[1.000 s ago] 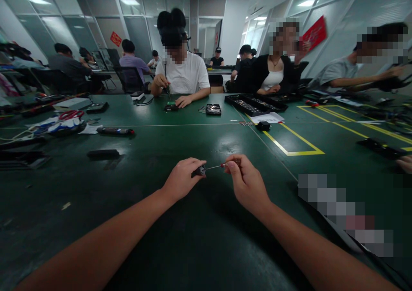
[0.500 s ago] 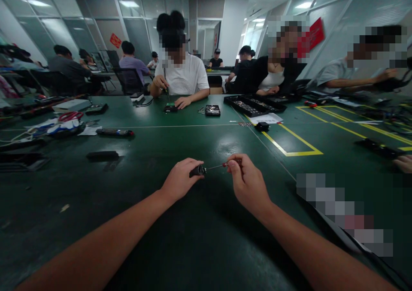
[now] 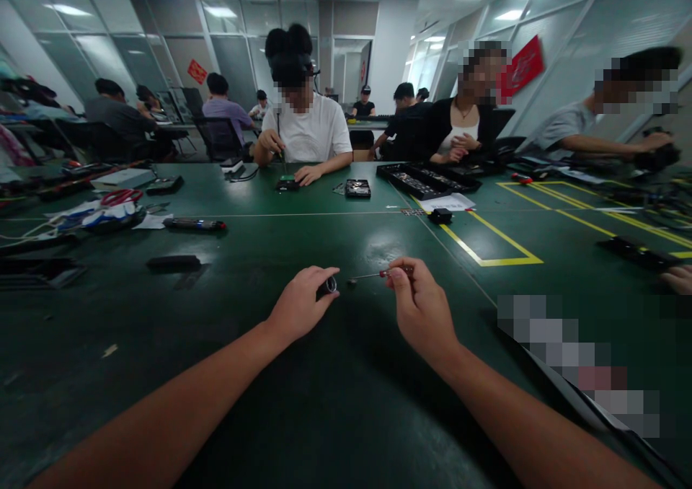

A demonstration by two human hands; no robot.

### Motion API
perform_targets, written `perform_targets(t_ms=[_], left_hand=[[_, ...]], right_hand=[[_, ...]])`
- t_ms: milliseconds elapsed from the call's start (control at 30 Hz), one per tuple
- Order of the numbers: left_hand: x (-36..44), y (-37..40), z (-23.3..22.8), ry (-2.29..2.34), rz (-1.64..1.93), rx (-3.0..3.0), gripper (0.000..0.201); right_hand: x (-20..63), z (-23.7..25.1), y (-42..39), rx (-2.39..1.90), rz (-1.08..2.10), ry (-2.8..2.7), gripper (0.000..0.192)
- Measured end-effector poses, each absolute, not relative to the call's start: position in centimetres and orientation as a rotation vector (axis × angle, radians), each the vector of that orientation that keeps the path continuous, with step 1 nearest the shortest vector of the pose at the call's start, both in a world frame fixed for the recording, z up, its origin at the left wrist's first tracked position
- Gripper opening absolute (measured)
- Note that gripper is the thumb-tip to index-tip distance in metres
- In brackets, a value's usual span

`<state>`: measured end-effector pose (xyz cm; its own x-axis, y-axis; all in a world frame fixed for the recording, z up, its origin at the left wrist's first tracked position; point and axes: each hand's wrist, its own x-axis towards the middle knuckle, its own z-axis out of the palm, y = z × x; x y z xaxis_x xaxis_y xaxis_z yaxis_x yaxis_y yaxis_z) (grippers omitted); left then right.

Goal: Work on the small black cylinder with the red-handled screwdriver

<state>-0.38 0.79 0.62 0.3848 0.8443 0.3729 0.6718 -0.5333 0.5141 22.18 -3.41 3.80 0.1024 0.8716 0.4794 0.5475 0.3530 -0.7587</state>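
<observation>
My left hand is closed around a small black cylindrical part whose ringed open end faces right. Most of that part is hidden by my fingers. In my right hand is a thin screwdriver with a reddish handle, its shaft pointing left towards the black part. A small dark piece is at the screwdriver's tip, apart from the cylinder; I cannot tell whether it is stuck to the tip or lies on the green table.
A black block and a pen-like tool lie to the left, near gloves and red-handled tools. A small black box sits ahead, before long parts trays. Co-workers sit opposite; a co-worker's hand shows at the right edge.
The screwdriver has drawn slightly right, away from the black cylinder. The small piece that was at the cylinder's mouth is now apart from it, and the ringed opening shows.
</observation>
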Motion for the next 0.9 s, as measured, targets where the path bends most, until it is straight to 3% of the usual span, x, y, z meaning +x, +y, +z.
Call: perform_targets(t_ms=[233, 433, 600, 900], left_hand=[[1.0, 1.4, 1.5, 1.255, 0.786, 2.418, 0.026], [3.0, 3.5, 1.7, 1.338, 0.499, 2.571, 0.038], [4.2, 4.3, 1.9, 1.389, 0.283, 2.625, 0.032], [0.2, 6.4, 2.6, 1.384, 0.434, 2.363, 0.027]], right_hand=[[22.4, 4.2, -3.2, -1.291, 0.346, -1.492, 0.02], [22.4, 4.3, -3.2, -1.289, 0.357, -1.477, 0.019], [22.5, 4.3, -3.3, -1.304, 0.363, -1.482, 0.02], [22.4, 4.2, -3.3, -1.306, 0.411, -1.493, 0.02]])
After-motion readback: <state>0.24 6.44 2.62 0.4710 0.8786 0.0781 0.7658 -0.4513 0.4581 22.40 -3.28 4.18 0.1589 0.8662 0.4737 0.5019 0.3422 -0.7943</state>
